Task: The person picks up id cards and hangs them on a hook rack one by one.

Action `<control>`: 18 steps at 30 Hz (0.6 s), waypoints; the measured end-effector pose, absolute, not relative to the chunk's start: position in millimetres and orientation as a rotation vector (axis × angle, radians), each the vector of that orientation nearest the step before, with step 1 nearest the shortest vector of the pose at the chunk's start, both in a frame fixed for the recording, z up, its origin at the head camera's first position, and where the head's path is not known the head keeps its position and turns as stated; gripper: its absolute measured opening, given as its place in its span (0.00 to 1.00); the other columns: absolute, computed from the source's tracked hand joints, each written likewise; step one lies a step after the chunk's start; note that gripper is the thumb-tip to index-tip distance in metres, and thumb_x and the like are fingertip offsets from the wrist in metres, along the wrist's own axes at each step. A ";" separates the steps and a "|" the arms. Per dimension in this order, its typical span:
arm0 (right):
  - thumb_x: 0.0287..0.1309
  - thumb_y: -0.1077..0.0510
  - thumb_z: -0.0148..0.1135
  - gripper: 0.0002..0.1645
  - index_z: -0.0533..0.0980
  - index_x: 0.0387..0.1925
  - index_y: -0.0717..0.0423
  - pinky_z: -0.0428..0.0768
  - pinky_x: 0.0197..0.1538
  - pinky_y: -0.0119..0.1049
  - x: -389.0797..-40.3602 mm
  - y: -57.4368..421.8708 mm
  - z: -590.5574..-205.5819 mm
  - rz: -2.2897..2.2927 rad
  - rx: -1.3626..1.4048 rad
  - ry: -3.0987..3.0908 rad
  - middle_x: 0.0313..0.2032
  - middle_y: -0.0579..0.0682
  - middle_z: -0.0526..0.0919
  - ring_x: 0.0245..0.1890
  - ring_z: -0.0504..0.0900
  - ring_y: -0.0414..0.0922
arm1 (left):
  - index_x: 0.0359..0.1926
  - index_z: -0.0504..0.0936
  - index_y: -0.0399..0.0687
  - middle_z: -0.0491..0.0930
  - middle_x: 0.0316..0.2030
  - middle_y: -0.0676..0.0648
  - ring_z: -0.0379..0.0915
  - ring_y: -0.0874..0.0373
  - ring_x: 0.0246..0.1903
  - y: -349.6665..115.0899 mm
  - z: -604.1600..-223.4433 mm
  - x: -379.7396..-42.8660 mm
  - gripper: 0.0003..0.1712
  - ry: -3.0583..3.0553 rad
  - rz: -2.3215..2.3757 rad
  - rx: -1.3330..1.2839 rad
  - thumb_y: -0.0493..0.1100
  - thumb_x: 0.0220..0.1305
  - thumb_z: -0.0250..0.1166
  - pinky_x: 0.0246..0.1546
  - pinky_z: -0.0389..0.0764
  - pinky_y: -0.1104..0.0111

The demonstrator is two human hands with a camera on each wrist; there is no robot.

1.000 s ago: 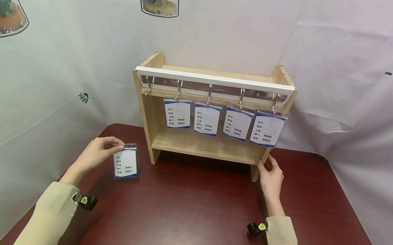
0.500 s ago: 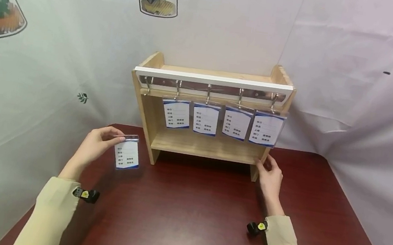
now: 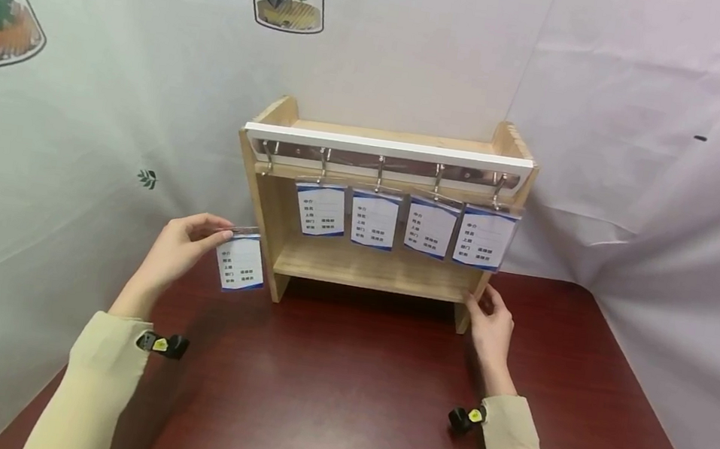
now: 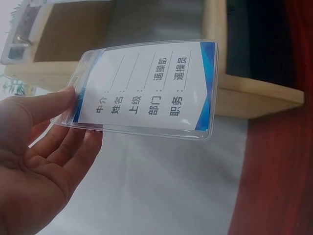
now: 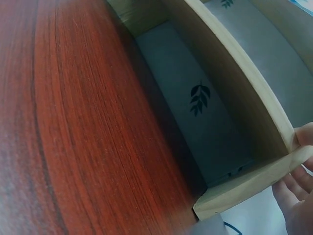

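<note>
My left hand [image 3: 183, 243] pinches a badge holder [image 3: 241, 262] by its top edge, thumb in front and fingers behind. The badge is a clear plastic sleeve around a white card with blue corners; in the left wrist view the badge [image 4: 151, 88] shows its printed lines. It hangs just left of the wooden rack [image 3: 374, 276]. My right hand [image 3: 491, 325] grips the rack's lower right side panel, and in the right wrist view the thumb [image 5: 304, 133] lies on the shelf corner with fingers outside the panel.
Several similar badges [image 3: 374, 220] hang from metal hooks on the rack's white rail [image 3: 384, 146]. The leftmost hook [image 3: 268, 158] bears no badge. The rack stands at the back of a dark red table [image 3: 338, 388], before a pale fabric wall [image 3: 417, 50].
My left hand has raised the badge and brought it slightly right, closer to the rack's left side. The right hand keeps its hold on the rack; the head view has shifted slightly.
</note>
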State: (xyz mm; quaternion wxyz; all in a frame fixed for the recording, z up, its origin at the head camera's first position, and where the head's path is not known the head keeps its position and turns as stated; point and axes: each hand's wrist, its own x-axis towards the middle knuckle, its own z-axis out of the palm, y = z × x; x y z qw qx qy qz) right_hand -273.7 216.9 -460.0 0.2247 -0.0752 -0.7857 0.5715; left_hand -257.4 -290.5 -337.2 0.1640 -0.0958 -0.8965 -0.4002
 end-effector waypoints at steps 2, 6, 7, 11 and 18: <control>0.64 0.48 0.68 0.32 0.75 0.64 0.60 0.72 0.40 0.17 -273.9 217.2 -460.2 1.577 -0.208 -2.175 0.57 0.61 0.81 0.55 0.81 0.52 | 0.54 0.84 0.42 0.85 0.46 0.41 0.79 0.62 0.39 -286.8 -332.7 -257.0 0.20 -2.550 -1.156 -0.260 0.52 0.71 0.65 0.38 0.75 0.77; 0.65 0.47 0.67 0.32 0.74 0.65 0.60 0.77 0.45 0.25 -274.4 217.4 -460.7 1.571 -0.211 -2.190 0.59 0.61 0.81 0.56 0.81 0.51 | 0.56 0.83 0.43 0.84 0.49 0.41 0.78 0.60 0.42 -279.3 -322.3 -254.8 0.22 -2.537 -1.197 -0.254 0.53 0.71 0.64 0.41 0.75 0.77; 0.65 0.47 0.67 0.33 0.74 0.65 0.60 0.79 0.47 0.29 -274.6 217.2 -460.8 1.570 -0.213 -2.193 0.59 0.61 0.80 0.56 0.80 0.51 | 0.56 0.83 0.43 0.83 0.50 0.41 0.78 0.60 0.43 -277.5 -319.0 -254.6 0.22 -2.532 -1.205 -0.258 0.53 0.71 0.64 0.41 0.75 0.77; 0.66 0.45 0.66 0.34 0.73 0.66 0.60 0.80 0.54 0.46 -274.6 216.4 -461.3 1.585 -0.207 -2.199 0.60 0.61 0.79 0.58 0.80 0.52 | 0.57 0.82 0.42 0.83 0.51 0.41 0.78 0.64 0.44 -271.5 -307.9 -253.3 0.21 -2.494 -1.231 -0.300 0.50 0.72 0.64 0.42 0.75 0.78; 0.65 0.47 0.67 0.33 0.73 0.66 0.60 0.80 0.50 0.33 -274.2 217.0 -460.1 1.587 -0.211 -2.188 0.60 0.61 0.80 0.57 0.80 0.52 | 0.55 0.83 0.41 0.85 0.47 0.46 0.78 0.65 0.43 -258.4 -295.3 -256.0 0.18 -2.356 -1.314 -0.356 0.47 0.70 0.66 0.43 0.77 0.78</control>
